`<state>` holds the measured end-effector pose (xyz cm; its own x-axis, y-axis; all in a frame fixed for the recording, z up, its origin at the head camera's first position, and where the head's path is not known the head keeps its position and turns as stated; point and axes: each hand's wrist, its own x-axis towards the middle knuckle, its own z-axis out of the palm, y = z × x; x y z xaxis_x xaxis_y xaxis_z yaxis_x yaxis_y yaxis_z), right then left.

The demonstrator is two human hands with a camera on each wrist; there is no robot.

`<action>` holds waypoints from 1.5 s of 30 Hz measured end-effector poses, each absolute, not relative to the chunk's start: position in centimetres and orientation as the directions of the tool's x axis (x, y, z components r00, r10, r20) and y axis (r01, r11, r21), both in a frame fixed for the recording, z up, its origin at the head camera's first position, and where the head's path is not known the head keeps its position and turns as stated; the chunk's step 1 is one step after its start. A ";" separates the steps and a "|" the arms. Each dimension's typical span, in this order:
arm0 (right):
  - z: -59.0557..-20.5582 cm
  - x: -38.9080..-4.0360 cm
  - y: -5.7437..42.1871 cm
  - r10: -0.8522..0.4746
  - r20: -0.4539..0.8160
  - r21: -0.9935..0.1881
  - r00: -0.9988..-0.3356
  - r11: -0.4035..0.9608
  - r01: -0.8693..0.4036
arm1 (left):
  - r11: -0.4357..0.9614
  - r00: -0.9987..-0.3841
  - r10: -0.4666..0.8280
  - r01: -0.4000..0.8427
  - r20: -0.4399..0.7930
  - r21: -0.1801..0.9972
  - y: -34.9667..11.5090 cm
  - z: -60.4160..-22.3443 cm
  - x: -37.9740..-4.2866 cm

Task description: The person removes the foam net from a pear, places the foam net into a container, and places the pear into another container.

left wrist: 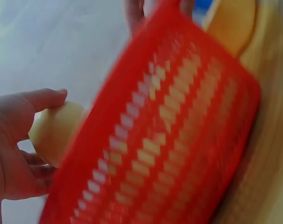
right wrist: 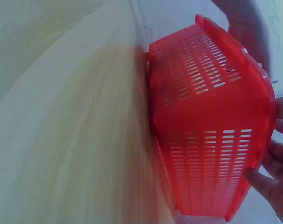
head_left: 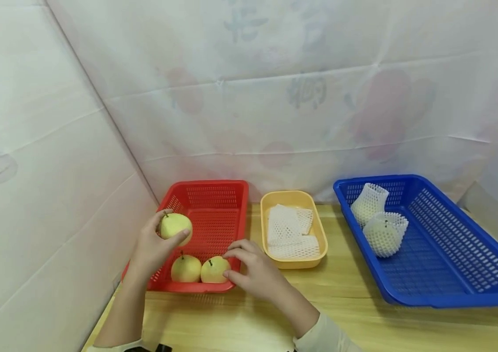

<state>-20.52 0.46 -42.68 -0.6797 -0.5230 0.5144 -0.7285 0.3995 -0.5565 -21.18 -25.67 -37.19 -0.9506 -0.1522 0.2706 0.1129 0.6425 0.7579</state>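
A yellow pear (head_left: 176, 227) is gripped in my left hand (head_left: 154, 247) above the red basket (head_left: 218, 215). The left wrist view shows the same pear (left wrist: 56, 130) between thumb and fingers, partly behind the basket's wall. Two more pears, one to the left (head_left: 186, 269) and one to the right (head_left: 214, 271), lie side by side at the basket's near wall. My right hand (head_left: 260, 271) is over the right rim, fingers loosely bent, fingertips right at the right-hand pear. In the right wrist view its fingers (right wrist: 265, 184) spread beside the rim.
A small yellow tray (head_left: 321, 239) with white foam net sleeves (head_left: 290, 232) stands right of the red basket. Further right, a blue basket (head_left: 442, 264) holds two pears in foam nets, one behind (head_left: 369, 205), one in front (head_left: 384, 237). Fabric walls (head_left: 275, 122) enclose the wooden table (head_left: 214, 320).
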 end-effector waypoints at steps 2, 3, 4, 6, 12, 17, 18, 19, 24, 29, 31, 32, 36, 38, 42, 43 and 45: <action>-42.6 -20.5 0.5 -0.525 0.512 -0.556 -0.680 0.401 -0.728 | 0.693 -0.958 -0.145 0.080 0.248 0.716 -26.5 -37.7 -21.7; -42.6 -20.5 0.5 -0.527 0.511 -0.553 -0.679 0.404 -0.729 | 0.718 -0.961 -0.146 0.060 0.234 0.694 -26.8 -38.1 -21.9; -42.6 -20.5 0.6 -0.529 0.510 -0.552 -0.679 0.404 -0.730 | 0.739 -0.965 -0.142 0.045 0.220 0.672 -27.1 -38.3 -22.1; -42.7 -20.5 0.5 -0.533 0.512 -0.546 -0.673 0.403 -0.734 | 0.778 -0.973 -0.132 0.016 0.188 0.628 -27.6 -38.9 -22.4; -43.0 -20.6 0.6 -0.538 0.537 -0.516 -0.650 0.400 -0.758 | 0.828 -0.996 -0.071 -0.030 0.052 0.559 -28.0 -39.9 -23.0; -43.0 -20.5 0.7 -0.536 0.552 -0.499 -0.639 0.402 -0.768 | 0.832 -0.998 -0.062 -0.067 -0.028 0.550 -28.2 -40.3 -23.1; -42.9 -20.5 0.7 -0.534 0.551 -0.500 -0.641 0.403 -0.766 | 0.831 -0.997 -0.066 -0.073 -0.033 0.551 -28.2 -40.3 -23.1; -42.9 -20.5 0.7 -0.533 0.550 -0.502 -0.644 0.405 -0.764 | 0.832 -0.997 -0.072 -0.081 -0.038 0.548 -28.3 -40.4 -23.1; -42.9 -20.4 0.7 -0.531 0.539 -0.509 -0.654 0.414 -0.755 | 0.855 -0.996 -0.086 -0.080 -0.012 0.513 -28.1 -40.5 -23.1; -42.6 -20.2 0.9 -0.542 0.506 -0.523 -0.671 0.426 -0.738 | 0.857 -0.996 -0.093 -0.081 -0.002 0.509 -28.0 -40.5 -23.0; -42.5 -20.0 1.1 -0.548 0.486 -0.529 -0.680 0.435 -0.729 | 0.860 -0.996 -0.095 -0.081 0.001 0.504 -28.0 -40.5 -22.9; -42.4 -20.0 1.2 -0.552 0.478 -0.529 -0.683 0.440 -0.726 | 0.863 -0.995 -0.095 -0.081 0.004 0.499 -28.0 -40.5 -22.9; -42.1 -19.6 1.8 -0.557 0.457 -0.541 -0.694 0.445 -0.714 | 0.875 -0.995 -0.096 -0.083 0.003 0.478 -27.9 -40.4 -22.7; -41.8 -19.5 2.4 -0.551 0.456 -0.548 -0.699 0.445 -0.708 | 0.879 -0.995 -0.096 -0.086 -0.003 0.469 -27.9 -40.3 -22.7; -41.1 -19.6 4.5 -0.512 0.479 -0.552 -0.713 0.456 -0.698 | 0.887 -0.995 -0.095 -0.074 0.024 0.456 -27.7 -39.9 -22.3; -40.9 -19.7 5.2 -0.496 0.491 -0.547 -0.716 0.464 -0.697 | 0.887 -0.995 -0.097 -0.072 0.032 0.455 -27.6 -39.7 -22.2; -40.5 -19.9 6.8 -0.460 0.514 -0.531 -0.724 0.492 -0.690 | 0.891 -0.993 -0.096 -0.055 0.069 0.452 -27.5 -39.4 -21.9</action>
